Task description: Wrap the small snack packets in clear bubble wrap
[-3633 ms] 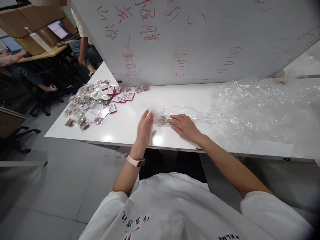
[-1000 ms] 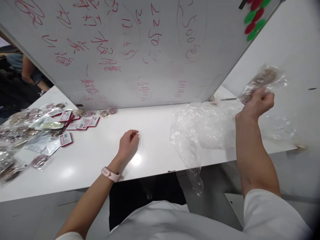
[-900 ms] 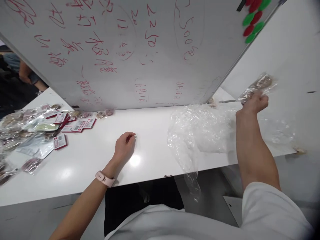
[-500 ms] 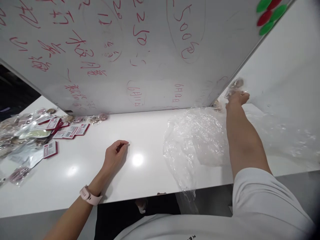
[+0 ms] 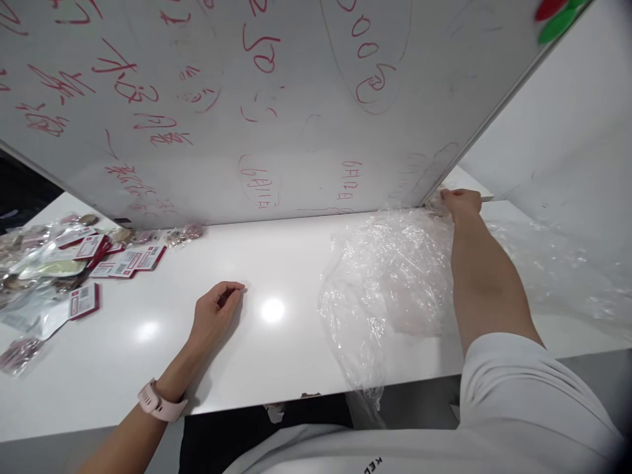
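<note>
My left hand (image 5: 217, 308) rests on its side on the white table (image 5: 276, 263), fingers loosely curled together and nothing visible in them. A pink watch (image 5: 162, 401) is on that wrist. Stretched far forward, my right hand (image 5: 463, 199) is at the lower right corner of the whiteboard (image 5: 296, 151). Its fingers are bent down into small clear-wrapped packets (image 5: 435, 203) beside the board's edge. What its fingertips grip, if anything, is hidden. Crumpled clear plastic film (image 5: 390, 276) lies just left of my right forearm.
At the left lies a heap of small wrapped packets (image 5: 29, 240), with red-and-white labelled cards (image 5: 116, 263) and a silver pouch (image 5: 37, 316). More clear plastic (image 5: 557, 263) spreads right of my forearm, by a white wall (image 5: 567, 145). The whiteboard stands across the table's back.
My right hand has come down and slightly left from above the board's corner, where a small clear packet showed at it. The view has shifted a little; my left hand stays on the table.
</note>
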A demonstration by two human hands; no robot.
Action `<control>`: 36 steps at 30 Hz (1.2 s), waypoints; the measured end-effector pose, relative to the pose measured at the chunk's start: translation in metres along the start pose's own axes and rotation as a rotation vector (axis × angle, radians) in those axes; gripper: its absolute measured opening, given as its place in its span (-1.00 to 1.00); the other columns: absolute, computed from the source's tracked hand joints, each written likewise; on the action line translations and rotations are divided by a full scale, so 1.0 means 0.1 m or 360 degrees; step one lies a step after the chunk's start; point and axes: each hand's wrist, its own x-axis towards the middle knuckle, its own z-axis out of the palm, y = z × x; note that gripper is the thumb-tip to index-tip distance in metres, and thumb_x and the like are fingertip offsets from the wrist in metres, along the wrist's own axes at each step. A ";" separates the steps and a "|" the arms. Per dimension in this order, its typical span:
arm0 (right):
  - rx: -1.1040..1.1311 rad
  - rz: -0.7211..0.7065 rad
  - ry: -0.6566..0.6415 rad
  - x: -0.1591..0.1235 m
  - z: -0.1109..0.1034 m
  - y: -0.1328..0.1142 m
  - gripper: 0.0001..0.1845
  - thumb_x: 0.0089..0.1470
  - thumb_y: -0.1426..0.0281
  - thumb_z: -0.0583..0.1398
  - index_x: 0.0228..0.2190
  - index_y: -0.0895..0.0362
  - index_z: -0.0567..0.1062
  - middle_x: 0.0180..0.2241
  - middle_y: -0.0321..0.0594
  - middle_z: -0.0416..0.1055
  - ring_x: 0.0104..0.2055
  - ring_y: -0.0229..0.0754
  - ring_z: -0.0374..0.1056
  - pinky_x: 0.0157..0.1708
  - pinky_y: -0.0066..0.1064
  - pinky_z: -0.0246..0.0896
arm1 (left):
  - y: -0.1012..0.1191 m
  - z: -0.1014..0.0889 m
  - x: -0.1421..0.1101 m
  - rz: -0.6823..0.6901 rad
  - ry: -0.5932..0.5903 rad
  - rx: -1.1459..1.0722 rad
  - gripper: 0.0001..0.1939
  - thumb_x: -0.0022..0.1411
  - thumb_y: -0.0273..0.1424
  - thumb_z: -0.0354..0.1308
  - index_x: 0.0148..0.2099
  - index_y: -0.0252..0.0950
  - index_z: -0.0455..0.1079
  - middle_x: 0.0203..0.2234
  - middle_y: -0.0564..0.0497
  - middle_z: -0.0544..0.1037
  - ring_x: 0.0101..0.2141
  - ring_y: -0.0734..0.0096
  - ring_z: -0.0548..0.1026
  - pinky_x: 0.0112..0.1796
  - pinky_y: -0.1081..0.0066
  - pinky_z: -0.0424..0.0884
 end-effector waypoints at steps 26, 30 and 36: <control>-0.0654 -0.1069 -0.1218 -2.61 -0.58 -0.34 -0.19 0.22 -0.10 0.02 0.35 0.02 0.12 0.40 0.04 -0.07 0.42 0.26 -0.13 0.28 0.19 -0.14 | 0.17 0.15 -0.14 0.0633 -0.0477 -0.0159 -0.20 0.28 0.00 0.12 0.44 0.07 -0.14 0.41 -0.09 -0.01 0.27 0.06 0.22 0.11 0.11 0.36; -0.0465 -0.1385 -0.1383 -3.10 -0.41 -0.96 -0.17 0.22 -0.13 0.03 0.36 0.01 0.12 0.41 0.00 -0.09 0.44 0.20 -0.16 0.31 0.07 -0.16 | 0.14 0.20 -0.21 0.0727 -0.0609 0.0072 -0.11 0.24 0.05 0.16 0.46 0.02 -0.17 0.43 -0.09 -0.06 0.38 -0.08 -0.03 0.28 -0.07 0.11; -0.0365 -0.1139 -0.0589 -3.07 -1.10 -0.73 -0.38 0.29 -0.05 -0.06 0.25 -0.11 0.30 0.33 -0.17 0.15 0.41 0.05 -0.08 0.35 0.15 -0.37 | 0.02 0.10 -0.22 0.0649 -0.0510 0.0143 -0.35 0.41 -0.03 -0.08 0.45 -0.07 -0.05 0.40 -0.10 0.06 0.38 0.06 0.01 0.29 -0.02 0.09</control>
